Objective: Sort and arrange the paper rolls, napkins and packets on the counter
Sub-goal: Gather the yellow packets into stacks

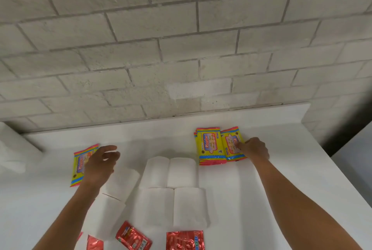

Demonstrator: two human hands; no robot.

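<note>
On the white counter [281, 179], several white paper rolls [171, 173] lie side by side in the middle. A stack of yellow wipes packets [209, 145] lies at the back right, with one more yellow packet [230, 145] beside it. My right hand [254, 149] rests on that packet, fingers curled and fingertips pressing its top. At the left lies a single yellow packet [79, 166]. My left hand [100, 163] hovers just over its right edge, fingers spread and holding nothing. Red sachets [132, 236] lie near the front edge.
A grey block wall [181, 48] rises right behind the counter. A white folded stack [14, 149] sits at the far left. The counter's right edge drops off beside a dark gap [346, 135].
</note>
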